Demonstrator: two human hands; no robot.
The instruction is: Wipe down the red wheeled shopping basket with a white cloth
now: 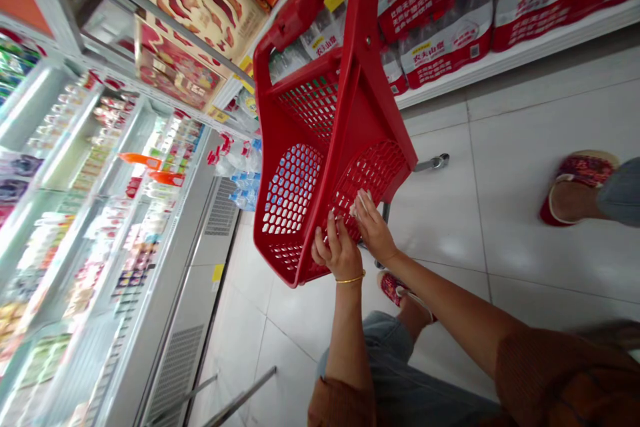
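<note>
A red plastic shopping basket (345, 147) with honeycomb-mesh panels tilts steeply, its long handle (305, 3) uppermost.

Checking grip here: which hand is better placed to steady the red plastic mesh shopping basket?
Probably the left hand, curled around the basket's lower edge; the right hand lies flatter against the mesh.

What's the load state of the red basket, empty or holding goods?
Looks empty: no goods show in the red plastic basket, and pale floor tiles show through its mesh panels.
</note>
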